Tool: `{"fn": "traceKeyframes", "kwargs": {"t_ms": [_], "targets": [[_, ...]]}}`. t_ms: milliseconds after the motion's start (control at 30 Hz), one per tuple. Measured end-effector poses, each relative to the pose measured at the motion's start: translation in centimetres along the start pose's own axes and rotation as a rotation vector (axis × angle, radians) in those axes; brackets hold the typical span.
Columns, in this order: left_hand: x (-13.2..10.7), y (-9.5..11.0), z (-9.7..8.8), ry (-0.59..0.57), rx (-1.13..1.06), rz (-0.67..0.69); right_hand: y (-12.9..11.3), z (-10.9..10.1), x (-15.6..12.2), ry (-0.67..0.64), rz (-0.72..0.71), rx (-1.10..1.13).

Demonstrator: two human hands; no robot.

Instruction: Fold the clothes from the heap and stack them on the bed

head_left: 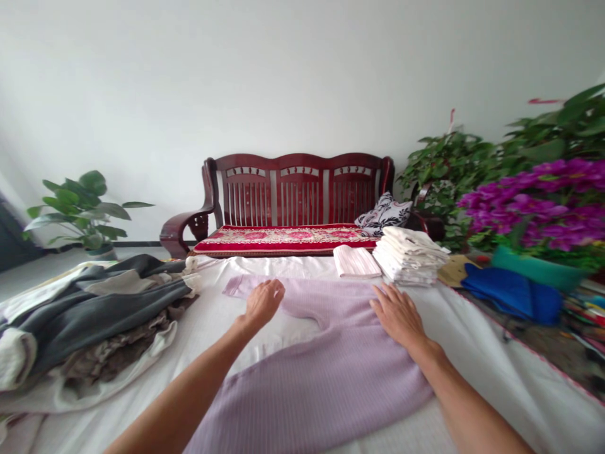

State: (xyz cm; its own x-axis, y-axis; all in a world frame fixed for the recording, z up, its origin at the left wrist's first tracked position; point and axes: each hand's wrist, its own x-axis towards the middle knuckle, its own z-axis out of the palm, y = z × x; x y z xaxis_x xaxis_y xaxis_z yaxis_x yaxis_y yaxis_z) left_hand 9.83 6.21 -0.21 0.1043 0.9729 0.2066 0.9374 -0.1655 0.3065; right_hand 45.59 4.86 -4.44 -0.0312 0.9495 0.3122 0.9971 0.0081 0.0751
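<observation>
A lavender ribbed garment (307,378) lies spread on a white cloth, one narrow part reaching left at the top and a wider part running toward me. Whether these are legs or sleeves I cannot tell. My left hand (262,304) rests on the narrow part, fingers slightly bent and not visibly gripping the fabric. On the right side of the garment, my right hand (397,315) lies flat with its fingers spread. The garment's near end runs out of view at the bottom.
Beyond the garment are a folded pale cloth (357,261) and a stack of folded white cloths (409,255). Loose dark and light clothes (108,315) heap at left. Blue fabric (513,293) and purple flowers (539,202) are at right. A wooden bench (297,195) stands behind.
</observation>
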Motion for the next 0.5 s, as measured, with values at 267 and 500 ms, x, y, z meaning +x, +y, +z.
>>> {"fn": "traceKeyframes", "kwargs": {"t_ms": [267, 500], "targets": [[1.3, -9.2, 1.9, -0.072, 0.206, -0.039, 0.2, 1.0, 0.0, -0.222, 0.02, 0.078], [-2.1, -11.5, -0.5, -0.011, 0.075, 0.128, 1.7, 1.3, 0.5, -0.056, 0.023, 0.388]]}}
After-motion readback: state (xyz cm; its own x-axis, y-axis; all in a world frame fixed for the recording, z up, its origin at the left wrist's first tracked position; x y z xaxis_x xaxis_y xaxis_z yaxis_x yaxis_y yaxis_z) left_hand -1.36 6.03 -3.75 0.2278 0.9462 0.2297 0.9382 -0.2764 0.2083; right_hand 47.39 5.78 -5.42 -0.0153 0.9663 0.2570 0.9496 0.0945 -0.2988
